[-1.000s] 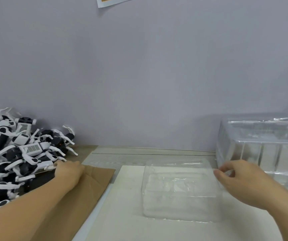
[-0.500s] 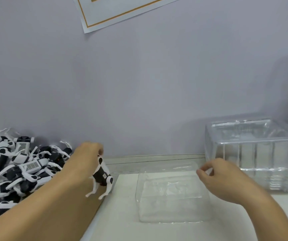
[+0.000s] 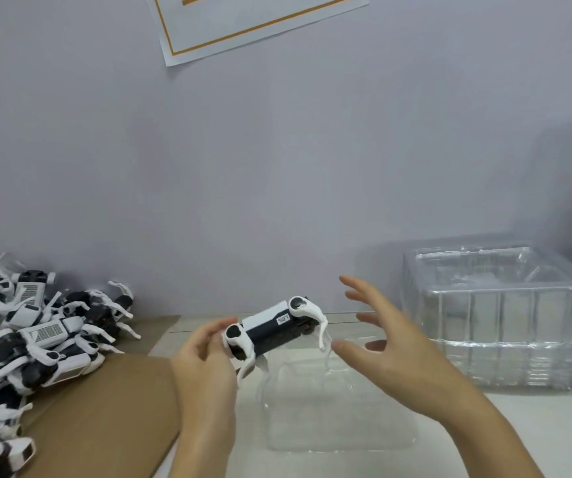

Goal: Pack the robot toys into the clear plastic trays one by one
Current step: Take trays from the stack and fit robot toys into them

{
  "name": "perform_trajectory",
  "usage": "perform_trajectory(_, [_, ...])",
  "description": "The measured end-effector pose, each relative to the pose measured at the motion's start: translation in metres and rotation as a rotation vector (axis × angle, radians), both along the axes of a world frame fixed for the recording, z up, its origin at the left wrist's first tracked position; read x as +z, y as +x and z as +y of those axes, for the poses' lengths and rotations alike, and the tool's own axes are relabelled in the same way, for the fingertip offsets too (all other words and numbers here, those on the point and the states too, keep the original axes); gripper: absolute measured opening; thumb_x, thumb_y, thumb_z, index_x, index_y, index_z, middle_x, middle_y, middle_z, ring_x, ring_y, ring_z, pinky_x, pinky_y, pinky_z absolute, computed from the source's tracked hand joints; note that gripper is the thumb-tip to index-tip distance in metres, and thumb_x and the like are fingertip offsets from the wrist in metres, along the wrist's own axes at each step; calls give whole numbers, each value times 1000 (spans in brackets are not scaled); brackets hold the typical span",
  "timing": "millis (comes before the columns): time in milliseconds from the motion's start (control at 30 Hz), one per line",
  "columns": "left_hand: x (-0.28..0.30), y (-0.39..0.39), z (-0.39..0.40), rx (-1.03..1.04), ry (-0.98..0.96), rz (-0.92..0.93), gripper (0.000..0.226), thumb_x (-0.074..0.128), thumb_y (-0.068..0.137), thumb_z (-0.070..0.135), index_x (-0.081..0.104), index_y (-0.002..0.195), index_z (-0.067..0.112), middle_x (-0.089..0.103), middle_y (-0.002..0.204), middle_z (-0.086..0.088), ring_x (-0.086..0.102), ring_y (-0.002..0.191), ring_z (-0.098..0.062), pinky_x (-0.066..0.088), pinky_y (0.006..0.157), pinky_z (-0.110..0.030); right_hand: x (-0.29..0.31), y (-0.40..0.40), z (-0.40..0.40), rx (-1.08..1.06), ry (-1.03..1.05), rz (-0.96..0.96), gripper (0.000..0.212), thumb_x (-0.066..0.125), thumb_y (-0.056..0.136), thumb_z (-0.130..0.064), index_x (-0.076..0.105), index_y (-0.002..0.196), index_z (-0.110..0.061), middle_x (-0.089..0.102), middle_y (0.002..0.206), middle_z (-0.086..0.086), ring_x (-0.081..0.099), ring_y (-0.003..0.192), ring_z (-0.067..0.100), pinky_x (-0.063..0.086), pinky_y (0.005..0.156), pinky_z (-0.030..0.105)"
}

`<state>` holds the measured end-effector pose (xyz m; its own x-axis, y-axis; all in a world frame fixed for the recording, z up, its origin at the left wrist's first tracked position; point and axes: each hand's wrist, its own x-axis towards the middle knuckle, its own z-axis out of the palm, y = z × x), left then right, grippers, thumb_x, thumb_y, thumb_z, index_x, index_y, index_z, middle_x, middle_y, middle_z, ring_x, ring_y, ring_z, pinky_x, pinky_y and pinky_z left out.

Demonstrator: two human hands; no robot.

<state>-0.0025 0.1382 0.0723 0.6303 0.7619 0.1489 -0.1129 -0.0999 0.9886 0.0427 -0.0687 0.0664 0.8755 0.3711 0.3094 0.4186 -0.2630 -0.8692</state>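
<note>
Leftward, toy pile on cardboard — tray stack right.

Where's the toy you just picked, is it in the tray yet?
Not yet: the robot toy is at centre of the head view, held by the left hand above the clear tray's far-left corner, with the open right hand beside it.

Soft, even indoor light fills the scene, moderately bright, with a pale lavender-grey wall behind. A broad, faint shadow darkens the wall's far right corner above the stack of clear trays, whose ribs catch small white glints. The whole picture is slightly soft. The right hand shows blurred fingertips. Wide-angle bending stretches the poster and the edges.
</note>
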Motion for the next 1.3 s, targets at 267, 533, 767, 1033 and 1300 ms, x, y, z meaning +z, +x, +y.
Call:
perform_trajectory(267, [-16,14,-11,-92,-69,4,34,44,95,-2,67,83,21,72,73,-3,69,84,-38,57,80,-61,5,-3,5,50,55,-37,47,60,89,-30,51,128,-55,56,124,-36,53,117,-10,48,99,31])
perform_trajectory(533, [-19,20,-15,-270,87,-75,26,46,100,6,62,95,26,74,79,3,66,62,-9,53,55,-22,-1,-3,28,-183,-277,-311,45,72,86,-32,58,128,-41,54,119,-31,49,113,-7,38,100,14])
perform_trajectory(767, [-23,19,-9,-331,41,-127,19,52,100,14,66,103,27,76,92,7,71,89,-6,57,73,-26,-7,7,20,-318,-204,-250,31,71,88,-15,68,112,-34,63,103,-24,58,98,8,46,88,30])
perform_trajectory(1033, [-65,27,9,-433,-144,237,26,59,96,26,61,117,41,59,128,13,54,122,-10,41,103,-31,-11,12,6,-358,-95,-126,28,63,93,-11,68,107,-35,66,104,-18,59,95,-3,41,76,12])
perform_trajectory(1300, [-69,32,-3,-580,-57,297,31,60,93,24,70,102,51,63,119,6,58,116,-10,43,108,-39,-3,7,12,-312,85,-105,32,61,95,-12,60,91,-43,66,92,-19,64,76,-7,47,65,14])
